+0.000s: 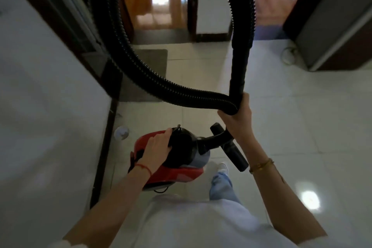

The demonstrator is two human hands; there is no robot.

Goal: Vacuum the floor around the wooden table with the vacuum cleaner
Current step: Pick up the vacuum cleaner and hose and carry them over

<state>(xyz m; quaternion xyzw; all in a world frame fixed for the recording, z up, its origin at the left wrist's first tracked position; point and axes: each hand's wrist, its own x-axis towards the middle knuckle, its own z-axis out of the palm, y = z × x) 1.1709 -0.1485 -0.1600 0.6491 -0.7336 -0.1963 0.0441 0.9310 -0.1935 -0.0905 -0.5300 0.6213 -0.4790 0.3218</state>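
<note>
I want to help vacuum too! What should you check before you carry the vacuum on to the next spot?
1. Left hand gripping the vacuum cleaner: ok, fingers curl over its black top.
2. Right hand holding the hose: ok, it grips the hose bend.
3. Hose free of snags: cannot tell, its loop runs out of view.
4. Path ahead: not ok, a gray mat lies on the tiles.
5. Power cord clear of feet: cannot tell.
</note>
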